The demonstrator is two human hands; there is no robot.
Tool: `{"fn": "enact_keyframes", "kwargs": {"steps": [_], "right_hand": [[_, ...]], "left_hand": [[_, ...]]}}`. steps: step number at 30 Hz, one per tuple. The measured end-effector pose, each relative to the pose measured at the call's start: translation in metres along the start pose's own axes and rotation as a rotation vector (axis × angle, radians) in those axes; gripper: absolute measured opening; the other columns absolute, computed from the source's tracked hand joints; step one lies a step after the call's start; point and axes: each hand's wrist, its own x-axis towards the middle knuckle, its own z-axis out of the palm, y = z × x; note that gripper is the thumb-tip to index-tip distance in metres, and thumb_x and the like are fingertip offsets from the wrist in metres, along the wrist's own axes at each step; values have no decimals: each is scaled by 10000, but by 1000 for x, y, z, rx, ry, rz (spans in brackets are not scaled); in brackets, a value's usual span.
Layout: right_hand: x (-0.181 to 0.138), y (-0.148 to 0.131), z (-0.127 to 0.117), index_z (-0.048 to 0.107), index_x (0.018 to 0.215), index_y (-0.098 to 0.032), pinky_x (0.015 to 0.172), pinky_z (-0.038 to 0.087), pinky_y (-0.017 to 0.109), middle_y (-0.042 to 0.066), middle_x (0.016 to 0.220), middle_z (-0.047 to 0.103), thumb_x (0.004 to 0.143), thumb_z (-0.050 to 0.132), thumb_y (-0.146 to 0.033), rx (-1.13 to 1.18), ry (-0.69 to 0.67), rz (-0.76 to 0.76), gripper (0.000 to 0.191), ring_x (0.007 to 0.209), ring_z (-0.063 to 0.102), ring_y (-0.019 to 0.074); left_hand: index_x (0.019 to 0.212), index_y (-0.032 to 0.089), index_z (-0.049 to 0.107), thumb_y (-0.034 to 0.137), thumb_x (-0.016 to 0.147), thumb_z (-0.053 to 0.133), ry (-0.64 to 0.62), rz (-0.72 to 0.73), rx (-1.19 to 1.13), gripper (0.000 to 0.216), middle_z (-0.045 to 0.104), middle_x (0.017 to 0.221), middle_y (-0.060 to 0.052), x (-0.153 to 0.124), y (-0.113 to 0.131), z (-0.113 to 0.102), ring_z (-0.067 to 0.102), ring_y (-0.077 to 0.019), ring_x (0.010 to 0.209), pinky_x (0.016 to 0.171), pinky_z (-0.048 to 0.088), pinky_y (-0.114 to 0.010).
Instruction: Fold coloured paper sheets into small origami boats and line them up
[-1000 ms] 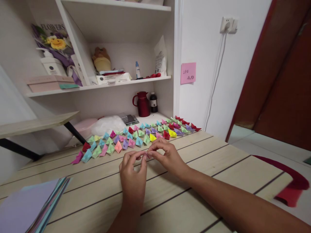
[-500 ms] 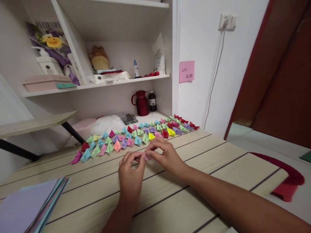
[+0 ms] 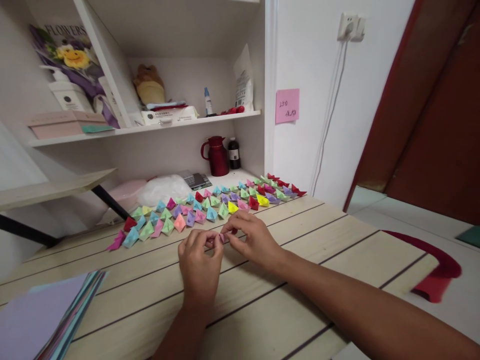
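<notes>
A small pink folded paper (image 3: 224,238) is pinched between my two hands above the table, mostly covered by the fingers. My left hand (image 3: 200,257) grips it from the left, thumb and fingers closed together. From the right, my right hand (image 3: 253,240) holds its other side between thumb and fingertips. Just behind the hands, rows of small folded paper boats (image 3: 212,214) in many colours stand on the table. A stack of coloured paper sheets (image 3: 41,315), lilac on top, lies at the front left.
The wooden table (image 3: 292,320) has dark grooves. Behind it, white shelving holds a red jug (image 3: 218,157), a dark bottle (image 3: 234,154) and a plastic bag (image 3: 165,190). A small raised shelf (image 3: 56,190) stands left; a red stool (image 3: 435,287) is beyond the right edge.
The pink paper has become more hidden between my fingertips, and my fingers have shifted slightly around it. The whole view has moved a little.
</notes>
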Motion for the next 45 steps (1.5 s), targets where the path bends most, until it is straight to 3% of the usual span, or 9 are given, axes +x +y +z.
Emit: {"fn": "enact_keyframes", "kwargs": {"steps": [9,16,22,26,33,37,45], "right_hand": [[0,0,3,691,870,-203,681,403,264,8,782,647,817,631,-170,10,-14,-15,86,740,557,143],[-1,-2,0,659,777,-188,634,377,240,-5,706,610,790,596,-147,-67,-28,42,77,688,532,130],[-1,-2,2,645,725,-183,611,358,231,-4,695,604,770,597,-170,-100,-62,109,67,659,521,120],[0,-3,5,641,699,-178,585,342,226,-8,677,604,742,598,-154,-73,-55,184,65,629,510,112],[2,3,5,642,658,-168,533,319,211,-26,607,578,685,582,-107,97,-57,292,90,583,486,102],[3,8,7,641,668,-159,532,344,205,-31,601,566,667,582,-104,204,-64,360,80,567,478,97],[2,10,7,623,668,-156,539,345,195,-36,610,549,674,578,-108,294,-76,349,66,572,456,90]], "left_hand": [[739,195,580,138,791,607,-4,41,87,82,595,723,18,0,-1,-2,552,-135,647,778,404,-332],[694,208,542,145,804,569,-72,61,69,130,535,670,23,-2,4,-1,530,-148,658,745,401,-317],[652,219,513,156,774,551,-151,-89,9,142,539,668,20,-3,4,5,520,-145,621,659,411,-285],[639,221,516,180,750,563,-141,-197,-5,127,543,657,26,-2,1,7,509,-135,583,623,412,-273],[652,215,560,211,740,585,-131,-204,-119,92,591,675,24,0,-2,6,545,-123,592,629,431,-254],[673,208,584,209,730,583,-150,-293,-179,58,611,681,14,0,-7,7,548,-123,586,618,441,-247],[685,199,594,223,689,596,-144,-395,-150,25,613,674,4,2,-12,10,555,-138,603,628,449,-260]]}}
